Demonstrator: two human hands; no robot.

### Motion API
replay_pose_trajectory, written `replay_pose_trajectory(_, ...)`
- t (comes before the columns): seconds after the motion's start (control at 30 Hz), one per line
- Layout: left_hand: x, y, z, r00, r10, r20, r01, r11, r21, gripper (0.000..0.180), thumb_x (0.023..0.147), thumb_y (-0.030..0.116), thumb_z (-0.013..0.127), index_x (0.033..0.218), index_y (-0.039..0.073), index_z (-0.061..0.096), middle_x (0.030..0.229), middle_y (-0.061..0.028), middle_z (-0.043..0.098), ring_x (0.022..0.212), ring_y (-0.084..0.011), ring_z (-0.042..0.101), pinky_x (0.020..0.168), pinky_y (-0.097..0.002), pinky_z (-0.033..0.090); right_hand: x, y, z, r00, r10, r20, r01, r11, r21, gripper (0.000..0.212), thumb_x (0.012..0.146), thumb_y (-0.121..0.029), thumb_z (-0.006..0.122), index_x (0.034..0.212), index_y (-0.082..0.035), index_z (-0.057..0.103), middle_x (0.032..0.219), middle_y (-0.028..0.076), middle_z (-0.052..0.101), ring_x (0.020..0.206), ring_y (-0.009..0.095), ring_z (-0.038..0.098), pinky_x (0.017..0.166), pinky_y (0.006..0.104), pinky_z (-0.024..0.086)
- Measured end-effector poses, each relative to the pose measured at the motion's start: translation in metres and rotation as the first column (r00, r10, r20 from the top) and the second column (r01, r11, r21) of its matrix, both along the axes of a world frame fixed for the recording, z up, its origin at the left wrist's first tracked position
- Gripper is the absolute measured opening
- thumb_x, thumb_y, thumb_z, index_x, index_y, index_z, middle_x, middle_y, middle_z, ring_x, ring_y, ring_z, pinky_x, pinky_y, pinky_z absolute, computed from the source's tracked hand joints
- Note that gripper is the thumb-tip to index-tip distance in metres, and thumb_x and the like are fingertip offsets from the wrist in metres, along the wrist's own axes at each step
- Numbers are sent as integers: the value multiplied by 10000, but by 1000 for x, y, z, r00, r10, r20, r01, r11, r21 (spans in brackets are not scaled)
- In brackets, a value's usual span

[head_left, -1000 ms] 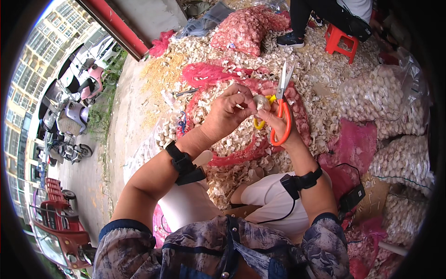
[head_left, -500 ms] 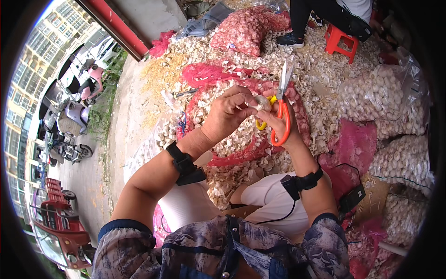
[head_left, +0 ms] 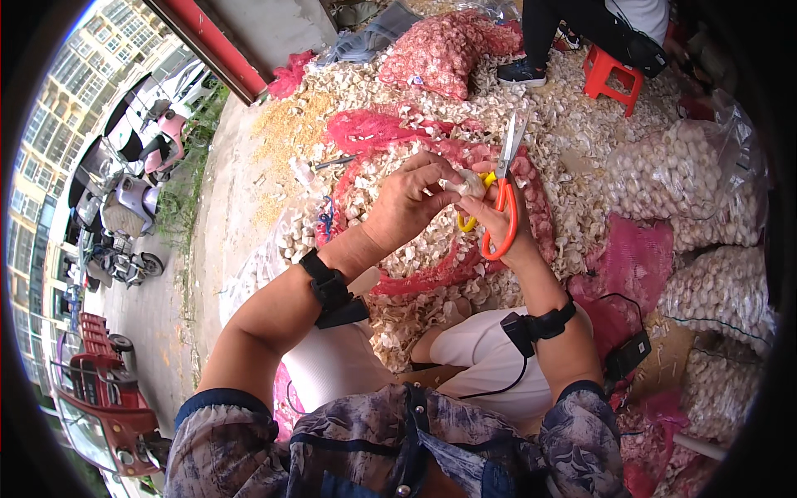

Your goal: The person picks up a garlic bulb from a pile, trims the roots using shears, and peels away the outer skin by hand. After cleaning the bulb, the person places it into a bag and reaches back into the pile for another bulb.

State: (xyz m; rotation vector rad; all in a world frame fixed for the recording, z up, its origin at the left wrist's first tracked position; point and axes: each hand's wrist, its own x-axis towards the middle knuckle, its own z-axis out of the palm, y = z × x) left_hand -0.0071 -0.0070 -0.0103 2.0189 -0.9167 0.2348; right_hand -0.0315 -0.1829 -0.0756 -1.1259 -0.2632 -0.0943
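Note:
My left hand (head_left: 415,192) is closed, its fingertips pinching a whitish garlic bulb (head_left: 470,183) from the left side. Opposite it, my right hand (head_left: 503,217) has its thumb near the bulb and holds a pair of scissors (head_left: 506,187) with orange and yellow handles. The metal blades point up and away from me, slightly parted. Some of the right fingers are hidden behind the handles. Beneath both hands lies an open red mesh sack (head_left: 415,282) with garlic skins (head_left: 407,249) spread over it, and pinkish bulbs show at its right side.
Clear bags of garlic bulbs (head_left: 664,170) stand at the right. A full red mesh sack (head_left: 444,54) lies at the far side, near a seated person's shoe (head_left: 521,73) and a red stool (head_left: 613,79). Peeled garlic (head_left: 299,232) sits in plastic at the left. Scooters (head_left: 133,203) are parked outside.
Both hands stay nearly in place around the bulb, with the fingers shifting very slightly. The whole view has moved a little.

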Motion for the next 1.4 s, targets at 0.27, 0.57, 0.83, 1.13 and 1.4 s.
replay_pose_trajectory(0.27, 0, -2, 2, 997, 54, -61, -56, 998, -25, 140, 777, -22, 732, 884, 15, 649, 973, -66, 623, 841, -159, 642, 663, -266, 555, 1, -5, 0, 998, -47, 37, 50, 996, -68, 413, 832, -31, 667, 1196, -24, 473, 1004, 82, 587, 880, 134, 619, 783, 260, 522)
replay_pose_trajectory(0.57, 1, 0, -5, 995, 89, 39, -92, 994, 63, 117, 771, -24, 725, 849, 15, 646, 931, -72, 626, 818, -186, 648, 649, -284, 555, 0, -6, -5, 987, -141, 78, 154, 965, -210, 370, 833, -68, 678, 1151, -19, 493, 965, 72, 581, 834, 129, 596, 728, 273, 499)
replay_pose_trajectory(0.83, -11, -11, 0, 959, 24, 282, -97, 964, 248, 197, 803, 15, 659, 956, 59, 543, 1043, -106, 538, 861, -314, 600, 709, -373, 523, -3, 5, 4, 968, -10, -250, 85, 952, 294, 377, 866, -99, 656, 1189, -52, 467, 1035, 111, 615, 912, 191, 641, 795, 324, 532)
replay_pose_trajectory(1.13, -3, -2, -5, 992, -14, 128, -32, 937, 348, 152, 841, -8, 599, 936, 31, 486, 922, -142, 524, 808, -358, 586, 662, -412, 486, 5, -9, -4, 950, 133, -281, -3, 908, 420, 261, 871, -171, 670, 1092, -80, 565, 1029, 71, 653, 921, 173, 645, 803, 323, 534)
replay_pose_trajectory(1.4, 15, 13, -25, 955, 220, -201, -163, 950, 266, 111, 976, 109, 490, 985, 5, 455, 902, -145, 609, 739, -237, 667, 607, -335, 549, 1, -4, -5, 964, 124, -234, -12, 903, 430, 319, 914, -159, 607, 1208, -100, 501, 1116, 106, 607, 965, 232, 637, 771, 354, 543)
